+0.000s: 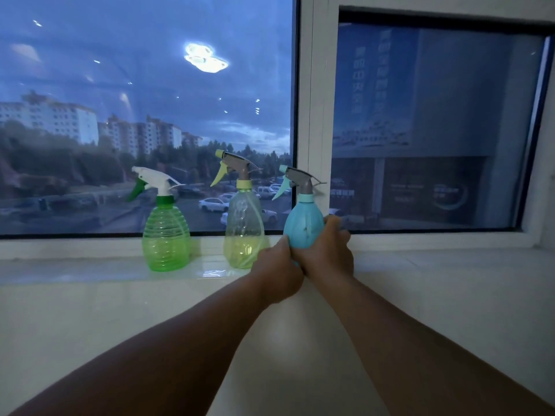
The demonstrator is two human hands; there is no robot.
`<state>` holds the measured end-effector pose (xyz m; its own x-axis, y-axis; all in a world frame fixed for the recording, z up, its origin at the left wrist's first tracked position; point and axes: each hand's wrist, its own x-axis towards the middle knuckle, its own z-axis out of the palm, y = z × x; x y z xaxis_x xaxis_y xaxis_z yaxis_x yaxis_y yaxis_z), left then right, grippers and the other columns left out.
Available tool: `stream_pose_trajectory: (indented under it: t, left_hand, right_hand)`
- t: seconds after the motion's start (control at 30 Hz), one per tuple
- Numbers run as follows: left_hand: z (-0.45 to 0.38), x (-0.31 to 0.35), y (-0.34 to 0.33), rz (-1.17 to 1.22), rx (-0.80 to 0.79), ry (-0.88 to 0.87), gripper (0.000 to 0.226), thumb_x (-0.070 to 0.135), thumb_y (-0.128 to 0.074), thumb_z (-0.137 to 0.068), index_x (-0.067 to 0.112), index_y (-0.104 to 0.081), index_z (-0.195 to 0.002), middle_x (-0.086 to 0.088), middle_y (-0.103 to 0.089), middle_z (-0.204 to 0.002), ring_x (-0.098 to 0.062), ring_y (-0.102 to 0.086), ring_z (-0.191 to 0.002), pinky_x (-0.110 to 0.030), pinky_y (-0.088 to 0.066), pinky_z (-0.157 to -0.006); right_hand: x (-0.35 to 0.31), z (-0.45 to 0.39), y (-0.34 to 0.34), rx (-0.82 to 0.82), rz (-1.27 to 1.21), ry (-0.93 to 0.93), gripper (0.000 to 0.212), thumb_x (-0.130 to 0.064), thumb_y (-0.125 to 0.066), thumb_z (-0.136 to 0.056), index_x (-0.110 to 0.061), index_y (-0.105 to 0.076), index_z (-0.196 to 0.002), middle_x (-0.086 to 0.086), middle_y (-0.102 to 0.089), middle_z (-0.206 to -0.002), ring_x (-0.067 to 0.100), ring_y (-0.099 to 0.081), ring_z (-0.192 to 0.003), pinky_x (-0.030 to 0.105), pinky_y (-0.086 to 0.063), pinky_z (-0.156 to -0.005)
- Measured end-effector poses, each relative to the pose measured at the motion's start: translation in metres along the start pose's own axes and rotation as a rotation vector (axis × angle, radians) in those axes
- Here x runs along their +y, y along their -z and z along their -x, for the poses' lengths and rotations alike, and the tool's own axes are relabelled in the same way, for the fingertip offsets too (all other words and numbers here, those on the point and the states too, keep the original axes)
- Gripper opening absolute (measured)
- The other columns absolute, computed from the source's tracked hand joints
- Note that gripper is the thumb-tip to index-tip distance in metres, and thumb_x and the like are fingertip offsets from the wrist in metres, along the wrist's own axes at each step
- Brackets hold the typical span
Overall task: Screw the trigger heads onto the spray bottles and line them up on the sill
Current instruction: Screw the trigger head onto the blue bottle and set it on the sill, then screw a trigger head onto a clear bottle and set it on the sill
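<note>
Three spray bottles stand upright in a row on the white sill (pixel 90 270), all with trigger heads on and nozzles pointing left. The ribbed green bottle (pixel 166 235) with a white and green head is leftmost. A clear yellowish bottle (pixel 244 226) with a grey and yellow-green head is in the middle. The blue bottle (pixel 303 225) with a grey and teal head is rightmost. My left hand (pixel 277 273) and my right hand (pixel 329 253) both wrap around the blue bottle's lower half, hiding its base.
A white window frame post (pixel 315 115) rises just behind the blue bottle. Dark glass panes back the sill on both sides. A wide pale ledge (pixel 450 295) stretches toward me below the sill.
</note>
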<state>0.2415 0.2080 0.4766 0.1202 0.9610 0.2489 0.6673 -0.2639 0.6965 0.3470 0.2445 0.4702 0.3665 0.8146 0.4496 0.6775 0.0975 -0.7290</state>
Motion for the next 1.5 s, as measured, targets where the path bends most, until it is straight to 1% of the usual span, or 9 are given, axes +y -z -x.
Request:
stream_pose_trajectory:
  t: [0.37, 0.53, 0.63, 0.73, 0.8, 0.9, 1.07, 1.27, 1.5]
  left_hand:
    - [0.014, 0.011, 0.010, 0.118, 0.007, -0.062, 0.043, 0.008, -0.058, -0.091, 0.020, -0.053, -0.132, -0.008, -0.065, -0.122, -0.026, -0.064, -0.108, -0.043, -0.057, -0.093]
    - [0.041, -0.004, 0.017, 0.189, 0.081, -0.149, 0.053, 0.004, -0.062, -0.091, 0.019, -0.050, -0.140, 0.015, -0.055, -0.108, 0.001, -0.058, -0.091, 0.003, -0.042, -0.053]
    - [0.058, -0.015, 0.024, 0.181, 0.117, -0.184, 0.063, -0.002, -0.062, -0.089, 0.014, -0.044, -0.148, 0.004, -0.056, -0.130, 0.005, -0.050, -0.097, 0.009, -0.035, -0.061]
    - [0.076, -0.022, 0.037, 0.161, 0.170, -0.206, 0.069, -0.004, -0.059, -0.088, 0.014, -0.040, -0.152, -0.006, -0.050, -0.150, -0.015, -0.049, -0.133, -0.013, -0.039, -0.100]
    - [0.089, -0.027, 0.049, 0.148, 0.206, -0.239, 0.067, -0.005, -0.058, -0.087, 0.012, -0.043, -0.150, -0.010, -0.053, -0.148, -0.021, -0.049, -0.136, -0.033, -0.041, -0.113]
    - [0.120, -0.043, 0.063, 0.134, 0.238, -0.247, 0.058, -0.004, -0.062, -0.086, 0.008, -0.052, -0.143, -0.012, -0.063, -0.135, -0.022, -0.060, -0.124, -0.040, -0.048, -0.107]
    - [0.181, -0.097, 0.062, 0.127, 0.199, -0.186, 0.047, -0.006, -0.060, -0.086, 0.006, -0.060, -0.132, -0.006, -0.068, -0.120, -0.017, -0.069, -0.104, -0.034, -0.055, -0.095]
    - [0.247, -0.161, 0.036, 0.154, 0.042, -0.039, 0.045, -0.005, -0.060, -0.090, 0.011, -0.059, -0.132, -0.007, -0.071, -0.109, -0.015, -0.071, -0.097, -0.033, -0.059, -0.089]
    - [0.320, -0.236, -0.014, 0.108, -0.198, 0.167, 0.044, 0.003, -0.065, -0.089, 0.024, -0.061, -0.127, -0.001, -0.070, -0.111, -0.013, -0.068, -0.102, -0.034, -0.061, -0.084]
  right_hand:
    - [-0.009, 0.012, 0.021, -0.027, 0.149, -0.020, 0.125, -0.056, -0.085, -0.062, -0.024, -0.008, -0.155, 0.015, -0.041, -0.145, 0.036, -0.048, -0.127, 0.052, -0.035, -0.110]
    - [-0.020, 0.050, 0.025, 0.172, 0.091, 0.182, 0.100, -0.047, -0.082, -0.072, -0.022, -0.026, -0.152, 0.011, -0.050, -0.140, 0.032, -0.052, -0.121, 0.044, -0.043, -0.100]
    - [-0.032, 0.074, 0.022, 0.154, 0.037, 0.285, 0.080, -0.037, -0.076, -0.082, -0.022, -0.033, -0.149, 0.010, -0.049, -0.139, 0.030, -0.052, -0.122, 0.040, -0.046, -0.096]
    - [-0.048, 0.091, 0.022, 0.092, -0.050, 0.337, 0.067, -0.029, -0.071, -0.087, -0.024, -0.039, -0.145, 0.008, -0.049, -0.138, 0.027, -0.054, -0.119, 0.038, -0.049, -0.093]
    - [-0.059, 0.104, 0.023, 0.046, -0.093, 0.360, 0.060, -0.026, -0.070, -0.087, -0.022, -0.045, -0.141, 0.009, -0.050, -0.135, 0.026, -0.056, -0.115, 0.032, -0.047, -0.087]
    - [-0.068, 0.133, 0.019, -0.033, -0.105, 0.386, 0.052, -0.024, -0.069, -0.086, -0.019, -0.052, -0.135, 0.009, -0.055, -0.128, 0.021, -0.058, -0.109, 0.023, -0.038, -0.082]
    - [-0.051, 0.199, -0.003, -0.217, -0.079, 0.361, 0.049, -0.030, -0.074, -0.084, -0.020, -0.059, -0.129, 0.005, -0.063, -0.125, 0.015, -0.060, -0.111, 0.023, -0.046, -0.089]
    - [-0.006, 0.279, -0.028, -0.408, -0.077, 0.280, 0.050, -0.038, -0.075, -0.083, -0.016, -0.063, -0.125, 0.003, -0.066, -0.118, 0.014, -0.063, -0.102, 0.032, -0.053, -0.090]
    - [0.057, 0.362, -0.055, -0.574, -0.063, 0.123, 0.040, -0.021, -0.070, -0.088, -0.016, -0.063, -0.127, 0.007, -0.066, -0.120, 0.016, -0.063, -0.106, 0.030, -0.052, -0.093]
